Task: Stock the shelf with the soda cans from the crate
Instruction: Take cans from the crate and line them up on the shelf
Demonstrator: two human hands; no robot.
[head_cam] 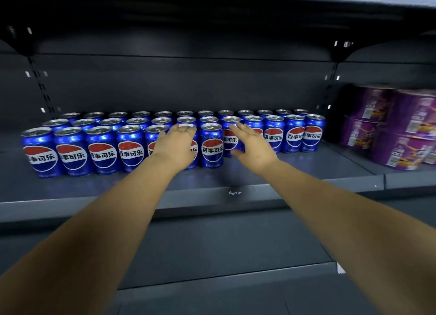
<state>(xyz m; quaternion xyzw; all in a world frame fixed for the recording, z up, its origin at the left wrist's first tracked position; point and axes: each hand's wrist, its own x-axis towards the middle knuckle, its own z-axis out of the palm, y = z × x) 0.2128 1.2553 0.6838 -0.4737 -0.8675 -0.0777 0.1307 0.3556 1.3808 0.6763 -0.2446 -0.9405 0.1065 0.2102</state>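
Several blue soda cans (pixel 101 149) with red, white and blue logos stand upright in three rows on the dark grey shelf (pixel 306 166). My left hand (pixel 175 146) lies against a front-row can (pixel 192 160), its fingers stretched over the can's top. One can (pixel 211 147) stands between my hands. My right hand (pixel 253 146) reaches to a second-row can (pixel 230 137), with straight fingers along its right side and the thumb spread low at its front. The crate is out of view.
Stacked purple packages (pixel 401 130) fill the neighbouring shelf bay on the right. Bare shelf floor lies in front of the cans on the right half. A lower grey shelf (pixel 236 255) runs under my forearms, and another shelf board (pixel 212 12) hangs overhead.
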